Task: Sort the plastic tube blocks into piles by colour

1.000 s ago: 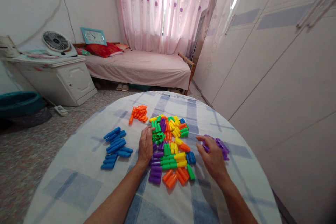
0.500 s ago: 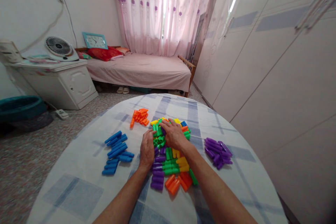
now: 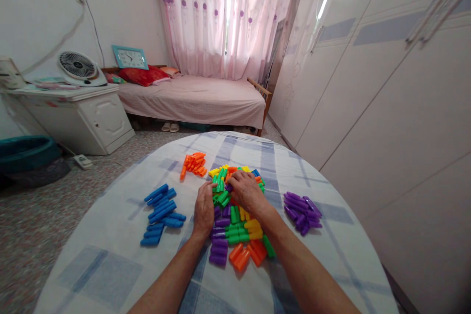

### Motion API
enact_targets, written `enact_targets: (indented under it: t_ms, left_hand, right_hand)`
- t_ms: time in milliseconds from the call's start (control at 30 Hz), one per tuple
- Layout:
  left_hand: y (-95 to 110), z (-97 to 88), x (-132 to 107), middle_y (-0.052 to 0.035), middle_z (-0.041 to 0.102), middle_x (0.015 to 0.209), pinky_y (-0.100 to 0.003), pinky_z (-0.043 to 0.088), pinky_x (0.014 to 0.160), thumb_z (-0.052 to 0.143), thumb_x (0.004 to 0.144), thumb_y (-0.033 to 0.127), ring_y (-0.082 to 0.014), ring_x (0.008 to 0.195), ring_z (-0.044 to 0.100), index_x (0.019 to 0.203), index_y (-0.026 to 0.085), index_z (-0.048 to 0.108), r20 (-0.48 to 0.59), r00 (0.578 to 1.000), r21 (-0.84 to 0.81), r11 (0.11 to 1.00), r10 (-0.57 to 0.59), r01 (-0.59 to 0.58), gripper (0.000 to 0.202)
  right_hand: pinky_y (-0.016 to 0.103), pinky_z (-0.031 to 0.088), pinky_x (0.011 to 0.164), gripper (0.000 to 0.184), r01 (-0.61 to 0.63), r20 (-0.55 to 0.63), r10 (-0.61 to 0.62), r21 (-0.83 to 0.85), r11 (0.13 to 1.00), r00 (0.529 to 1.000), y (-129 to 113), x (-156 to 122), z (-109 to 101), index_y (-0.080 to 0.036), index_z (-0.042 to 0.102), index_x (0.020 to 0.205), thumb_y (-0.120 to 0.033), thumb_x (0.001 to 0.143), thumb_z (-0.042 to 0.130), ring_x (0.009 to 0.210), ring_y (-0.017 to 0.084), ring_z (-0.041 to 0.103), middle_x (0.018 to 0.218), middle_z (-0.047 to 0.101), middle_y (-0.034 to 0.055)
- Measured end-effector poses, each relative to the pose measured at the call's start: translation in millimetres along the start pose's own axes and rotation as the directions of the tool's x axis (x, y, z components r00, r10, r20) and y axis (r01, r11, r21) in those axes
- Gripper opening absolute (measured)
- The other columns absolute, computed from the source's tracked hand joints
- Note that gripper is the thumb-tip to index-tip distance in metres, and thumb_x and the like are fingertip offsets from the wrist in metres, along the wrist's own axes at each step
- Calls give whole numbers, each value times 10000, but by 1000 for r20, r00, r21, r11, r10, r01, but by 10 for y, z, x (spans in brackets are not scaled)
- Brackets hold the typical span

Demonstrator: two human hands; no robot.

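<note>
A mixed pile of plastic pegs (image 3: 241,223) in green, yellow, orange and purple lies in the middle of the round table. My left hand (image 3: 204,208) rests flat on the pile's left edge, fingers stretched out. My right hand (image 3: 246,190) is over the pile's far part, fingers curled down around a purple peg (image 3: 228,187). Sorted heaps lie around: blue pegs (image 3: 161,212) to the left, orange pegs (image 3: 193,163) at the back, purple pegs (image 3: 302,206) to the right.
The table wears a white cloth with blue checks (image 3: 110,265). White wardrobe doors (image 3: 386,108) stand close on the right. Beyond are a bed (image 3: 195,98), a white cabinet (image 3: 84,113) with a fan (image 3: 77,66), and a teal basin (image 3: 22,149) on the floor.
My right hand has left the purple heap on the right and come over to the mixed pile, where it closes on a purple peg. My left hand has stayed put.
</note>
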State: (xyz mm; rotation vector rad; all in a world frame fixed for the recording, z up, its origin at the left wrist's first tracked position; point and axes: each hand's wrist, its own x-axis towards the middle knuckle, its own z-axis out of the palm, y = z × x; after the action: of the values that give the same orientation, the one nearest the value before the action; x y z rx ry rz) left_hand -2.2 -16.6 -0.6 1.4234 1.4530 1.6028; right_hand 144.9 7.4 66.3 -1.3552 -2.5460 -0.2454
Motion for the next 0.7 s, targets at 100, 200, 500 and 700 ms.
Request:
enact_targets:
  t_ms: [100, 200, 500, 700]
  left_hand:
    - [-31, -1, 3, -72, 592, 1119, -395, 357, 1042, 259, 929, 439, -191, 1135, 511, 970, 201, 619, 12, 999, 12, 999, 33, -33, 433]
    - [-43, 0, 6, -75, 587, 1131, -389, 345, 1054, 255, 927, 446, -188, 1148, 503, 970, 194, 617, 8, 1000, 9, 1000, 28, -28, 443]
    - [-37, 3, 14, -87, 575, 1152, -413, 335, 1056, 263, 916, 487, -201, 1146, 495, 974, 193, 621, 4, 1000, -24, 1000, -13, 13, 467]
    - [-67, 5, 20, -100, 562, 1161, -415, 353, 1040, 256, 909, 516, -210, 1151, 493, 989, 183, 609, 11, 999, -23, 999, -30, 31, 492]
  right_hand:
    - [368, 335, 910, 152, -18, -62, 21, 54, 998, 998, 43, -78, -5, -194, 565, 978, -217, 829, 545, 1054, 214, 487, 1052, 599, 72]
    - [354, 355, 909, 136, -90, -130, 114, 176, 980, 985, 104, -181, -46, -183, 571, 969, -222, 846, 527, 1045, 202, 514, 1045, 615, 78]
    - [313, 443, 796, 318, -459, -362, 709, 569, 682, 605, 645, -1106, -334, -198, 611, 1009, -429, 853, 459, 883, 195, 610, 967, 665, 57]
    - [360, 428, 779, 331, -732, -384, 788, 319, 602, 481, 1059, -1647, -182, -189, 619, 943, -435, 811, 441, 851, 223, 588, 928, 659, 75]
